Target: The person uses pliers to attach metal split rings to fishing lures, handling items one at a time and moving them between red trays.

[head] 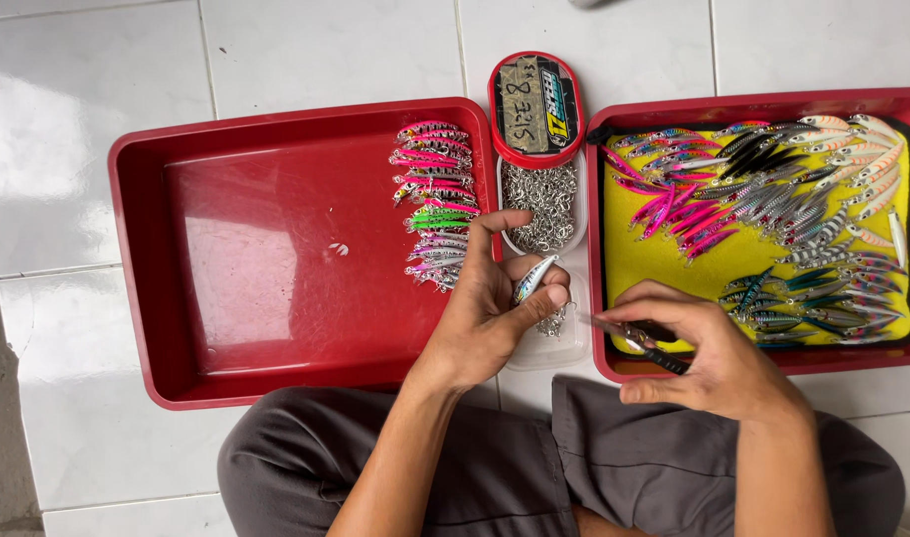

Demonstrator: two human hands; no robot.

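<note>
Lure (533,279) sits pinched in my left hand (485,318), over the floor between two red trays. It looks small, light, hard and slick; I hold its sides. My right hand (709,353) grips pliers (646,343).

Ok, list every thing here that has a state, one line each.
Left hand: pinching a silver lure.
Right hand: gripping dark pliers.
Left red tray: mostly bare, lures stacked at its right edge.
Right red tray: full of lures.
Clear container: open, holding small metal hooks.
</note>
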